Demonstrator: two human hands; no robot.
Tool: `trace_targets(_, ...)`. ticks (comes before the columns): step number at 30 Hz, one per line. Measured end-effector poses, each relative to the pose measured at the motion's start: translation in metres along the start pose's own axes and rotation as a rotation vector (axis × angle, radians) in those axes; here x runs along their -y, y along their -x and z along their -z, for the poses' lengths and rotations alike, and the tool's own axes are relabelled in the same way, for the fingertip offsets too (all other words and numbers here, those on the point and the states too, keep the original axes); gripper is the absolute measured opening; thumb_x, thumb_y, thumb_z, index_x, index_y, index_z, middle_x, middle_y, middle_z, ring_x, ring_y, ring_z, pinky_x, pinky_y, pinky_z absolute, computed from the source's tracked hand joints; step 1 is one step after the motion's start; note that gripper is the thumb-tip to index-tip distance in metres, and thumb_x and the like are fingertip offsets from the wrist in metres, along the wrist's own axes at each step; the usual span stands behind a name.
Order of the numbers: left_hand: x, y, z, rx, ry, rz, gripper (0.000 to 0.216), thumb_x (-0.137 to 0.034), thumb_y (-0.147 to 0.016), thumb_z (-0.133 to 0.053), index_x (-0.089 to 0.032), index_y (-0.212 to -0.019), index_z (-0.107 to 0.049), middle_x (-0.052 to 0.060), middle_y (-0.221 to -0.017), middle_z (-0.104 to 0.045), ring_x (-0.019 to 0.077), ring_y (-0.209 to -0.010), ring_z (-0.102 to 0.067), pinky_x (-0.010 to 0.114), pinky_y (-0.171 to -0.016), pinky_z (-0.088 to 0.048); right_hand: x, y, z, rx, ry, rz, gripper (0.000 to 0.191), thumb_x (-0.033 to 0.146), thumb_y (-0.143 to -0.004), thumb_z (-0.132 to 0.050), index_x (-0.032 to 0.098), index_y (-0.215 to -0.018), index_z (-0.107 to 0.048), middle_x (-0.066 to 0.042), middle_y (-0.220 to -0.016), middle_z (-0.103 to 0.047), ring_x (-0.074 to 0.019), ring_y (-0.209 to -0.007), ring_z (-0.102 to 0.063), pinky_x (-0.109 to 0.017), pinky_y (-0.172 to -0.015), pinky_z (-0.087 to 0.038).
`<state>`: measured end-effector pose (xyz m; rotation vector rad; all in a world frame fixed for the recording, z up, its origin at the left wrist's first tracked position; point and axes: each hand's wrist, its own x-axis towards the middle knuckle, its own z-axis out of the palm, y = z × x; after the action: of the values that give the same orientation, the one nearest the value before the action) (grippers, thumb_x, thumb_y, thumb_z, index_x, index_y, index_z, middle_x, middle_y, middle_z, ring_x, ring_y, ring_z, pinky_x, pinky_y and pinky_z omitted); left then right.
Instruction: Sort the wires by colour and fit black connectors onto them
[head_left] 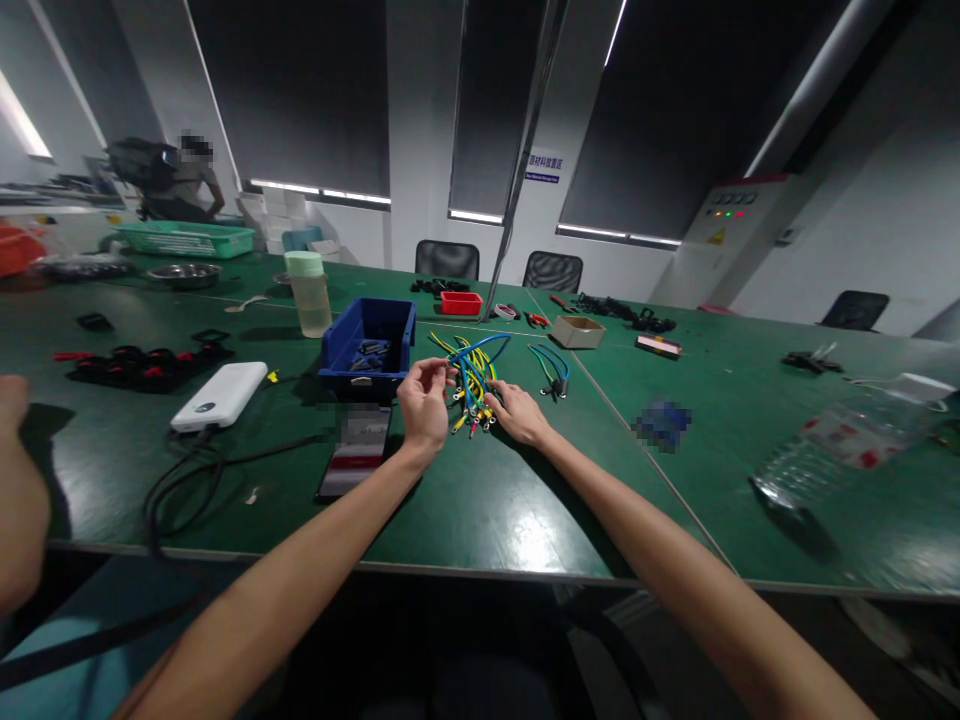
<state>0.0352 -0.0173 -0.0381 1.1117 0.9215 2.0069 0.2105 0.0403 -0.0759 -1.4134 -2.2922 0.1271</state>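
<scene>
The left hand [424,400] pinches the end of one wire from the bundle of wires [471,372], just to its right; the right hand [519,411] rests half closed on the bundle's near ends; the wires are thin, blue, yellow and green, with small metal terminals, lying on the green surface [480,500]; a blue bin [369,345] stands just beyond the left hand.

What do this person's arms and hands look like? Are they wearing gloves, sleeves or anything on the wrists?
Both arms are bare along their whole visible length: no sleeves show. The left hand and the right hand wear no gloves, and no watch, bracelet or ring can be made out on either wrist or on the fingers. The arms are slim, with no markings visible in this dim light.
</scene>
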Motion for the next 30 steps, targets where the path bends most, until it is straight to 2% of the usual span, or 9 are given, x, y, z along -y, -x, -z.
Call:
trace_targets(3,-0.001,0.001,-0.001,-0.017,-0.028,-0.035,0.014,-0.029,-0.081,-0.059,-0.017,-0.087,-0.062,0.004,-0.079,-0.066,0.0114,-0.062,-0.057,0.021,-0.056,-0.042,-0.003,0.0,0.003,-0.043,-0.1,-0.039,0.047,0.047,-0.094,-0.033,0.018,-0.129,-0.049,-0.011,-0.125,-0.058,-0.0198,-0.12,-0.049,-0.032,-0.098,-0.035)
trace_targets(6,-0.003,0.006,-0.002,0.024,-0.14,-0.099,0.011,-0.025,-0.081,-0.056,-0.018,-0.086,-0.063,0.004,-0.08,-0.067,0.0124,-0.062,-0.057,0.023,-0.06,-0.044,0.0,0.001,0.008,-0.159,-0.257,-0.099,0.046,0.048,-0.095,-0.031,0.019,-0.121,-0.054,-0.009,-0.12,-0.061,-0.0185,-0.114,-0.054,-0.031,-0.097,-0.037)
trace_targets(12,0.002,0.02,-0.002,0.3,-0.505,-0.252,0.027,-0.006,-0.074,-0.05,-0.023,-0.084,-0.07,0.001,-0.074,-0.068,0.0158,-0.063,-0.058,0.026,-0.066,-0.043,0.015,-0.001,0.014,-0.287,-0.826,-0.167,0.055,0.06,-0.09,-0.028,0.018,-0.108,-0.059,-0.006,-0.093,-0.068,-0.0165,-0.084,-0.063,-0.027,-0.074,-0.048)
trace_targets(15,0.008,0.023,0.0,0.422,-0.738,-0.357,0.03,-0.005,-0.074,-0.052,-0.025,-0.087,-0.07,0.002,-0.074,-0.068,0.0173,-0.066,-0.058,0.027,-0.065,-0.04,0.016,-0.002,0.013,-0.268,-1.15,-0.237,0.044,0.057,-0.085,-0.046,0.017,-0.097,-0.059,-0.002,-0.074,-0.065,-0.0123,-0.062,-0.06,-0.022,-0.056,-0.046)
trace_targets(18,0.011,0.024,0.002,0.521,-0.964,-0.458,0.033,-0.006,-0.076,-0.051,-0.027,-0.094,-0.069,0.004,-0.076,-0.067,0.0192,-0.071,-0.059,0.027,-0.065,-0.038,0.013,-0.002,0.015,-0.102,-1.358,-0.335,0.027,0.043,-0.078,-0.064,0.018,-0.086,-0.057,0.002,-0.06,-0.058,-0.0085,-0.047,-0.053,-0.018,-0.044,-0.042)
trace_targets(20,0.011,0.026,0.002,0.56,-1.061,-0.499,0.033,-0.006,-0.078,-0.05,-0.027,-0.096,-0.068,0.005,-0.077,-0.066,0.0201,-0.075,-0.059,0.027,-0.065,-0.038,0.01,-0.001,0.017,0.013,-1.437,-0.365,0.022,0.034,-0.077,-0.067,0.018,-0.083,-0.054,0.001,-0.06,-0.059,-0.0076,-0.046,-0.053,-0.017,-0.043,-0.044)
trace_targets(22,0.009,0.026,0.002,0.582,-1.129,-0.52,0.03,-0.006,-0.078,-0.05,-0.026,-0.093,-0.067,0.006,-0.077,-0.065,0.0209,-0.077,-0.058,0.028,-0.065,-0.038,0.008,-0.001,0.017,0.031,-1.474,-0.368,0.019,0.03,-0.078,-0.066,0.017,-0.082,-0.053,0.0,-0.062,-0.061,-0.0077,-0.048,-0.056,-0.017,-0.046,-0.047)
trace_targets(26,0.003,0.023,0.002,0.563,-1.139,-0.523,0.021,-0.01,-0.08,-0.051,-0.024,-0.085,-0.065,0.006,-0.073,-0.063,0.0216,-0.074,-0.056,0.03,-0.067,-0.039,0.001,-0.002,0.011,-0.087,-1.463,-0.39,0.022,0.03,-0.077,-0.068,0.018,-0.077,-0.05,0.001,-0.059,-0.058,-0.0083,-0.048,-0.057,-0.018,-0.047,-0.05)
trace_targets(30,-0.025,0.033,-0.008,0.475,-0.854,-0.504,0.014,-0.014,-0.079,-0.052,-0.022,-0.078,-0.063,0.006,-0.076,-0.064,0.0209,-0.074,-0.056,0.033,-0.073,-0.041,-0.011,-0.006,0.004,-0.217,-1.413,-0.445,0.024,0.031,-0.078,-0.068,0.019,-0.077,-0.047,0.003,-0.056,-0.056,-0.0084,-0.045,-0.056,-0.019,-0.047,-0.05)
